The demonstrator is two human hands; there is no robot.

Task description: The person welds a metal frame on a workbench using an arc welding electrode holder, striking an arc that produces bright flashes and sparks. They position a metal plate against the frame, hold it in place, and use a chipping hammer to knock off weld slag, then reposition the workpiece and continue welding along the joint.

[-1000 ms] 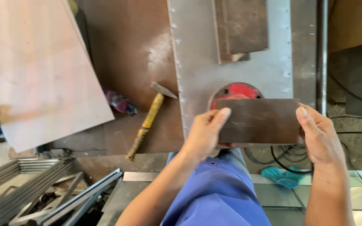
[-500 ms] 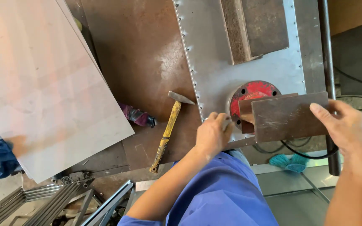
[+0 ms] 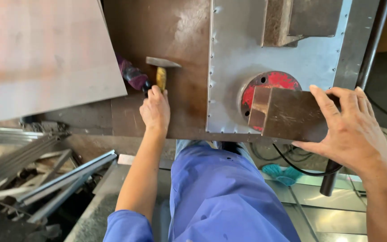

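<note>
Near the centre of the frame, slightly left, we see the left hand (image 3: 156,110) closed around the yellow handle of a hammer (image 3: 161,71), its fingers clamped on the grip. Its steel head lies crosswise just above the hand, resting on a rusty brown steel worktop (image 3: 175,36). Just left of the hammer head sits a purple bundle (image 3: 132,76), touching or nearly touching the handle; we cannot tell what it is.

At the right of the frame, the right hand (image 3: 350,130) holds a dark rectangular metal plate (image 3: 287,114) by its right edge, fingers spread over the top face and thumb under the lower edge. This plate lies over a round red disc (image 3: 269,85), covering its lower right part. That disc sits on a grey riveted metal sheet (image 3: 234,54) that fills the upper middle of the frame.

Across the upper left, a large pale sheet (image 3: 41,49) lies tilted. Below it, at lower left, metal bars (image 3: 36,170) are stacked. Blue trousers (image 3: 220,192) fill the bottom centre.
</note>
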